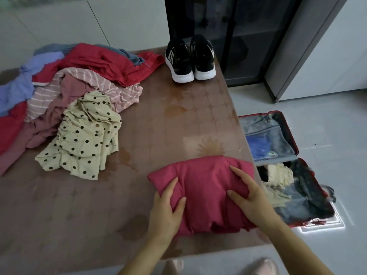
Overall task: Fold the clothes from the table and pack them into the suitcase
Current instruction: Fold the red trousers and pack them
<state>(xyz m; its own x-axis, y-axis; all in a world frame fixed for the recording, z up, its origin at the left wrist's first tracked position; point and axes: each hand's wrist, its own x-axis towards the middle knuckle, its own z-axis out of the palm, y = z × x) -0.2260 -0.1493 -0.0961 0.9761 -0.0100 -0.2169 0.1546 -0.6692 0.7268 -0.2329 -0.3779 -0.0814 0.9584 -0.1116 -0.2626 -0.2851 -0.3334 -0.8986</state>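
Folded pink garment lies at near right corner of worktop, just beside the edge above the suitcase. Left hand grips its left end: fabric bunched between thumb and fingers. Right hand clasps the right end, thumb dented into cloth, forefinger stretched on top, remaining fingers hidden. Suitcase open flat on floor, right of worktop, dark and cream items inside near half, blue item in far half. Unfolded pile of clothes at far left, polka-dot shirt on its near side. Sneakers on far edge.
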